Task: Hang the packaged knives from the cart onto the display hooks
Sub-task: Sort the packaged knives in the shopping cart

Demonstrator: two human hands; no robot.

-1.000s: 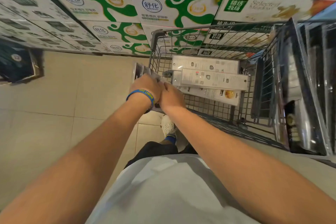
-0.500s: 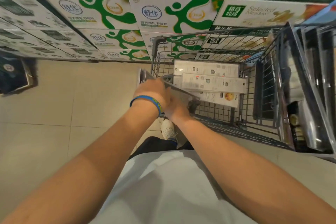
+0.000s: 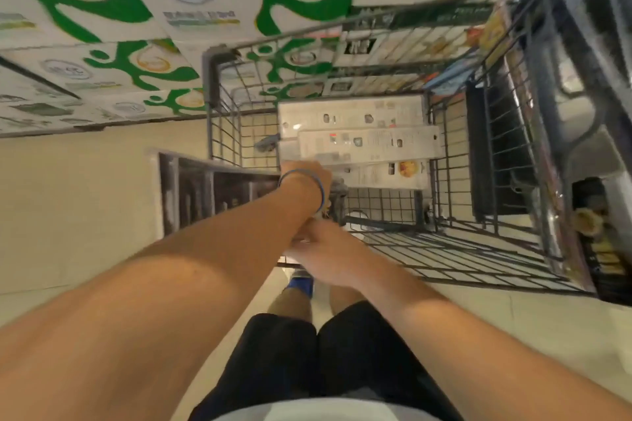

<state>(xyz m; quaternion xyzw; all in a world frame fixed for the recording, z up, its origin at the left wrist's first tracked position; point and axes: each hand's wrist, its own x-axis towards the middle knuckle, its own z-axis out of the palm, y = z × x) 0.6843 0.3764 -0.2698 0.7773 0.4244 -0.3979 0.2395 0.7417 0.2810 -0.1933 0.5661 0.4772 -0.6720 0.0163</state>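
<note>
Head view: left arm straight, left hand [image 3: 305, 177] at the cart [image 3: 455, 246] — grip unclear — right hand [image 3: 329, 255] tight on packaged knives [image 3: 205, 193]

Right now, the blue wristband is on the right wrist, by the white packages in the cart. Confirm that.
Wrong wrist: the head view shows the blue wristband on the left wrist, by the white packages in the cart.
</note>
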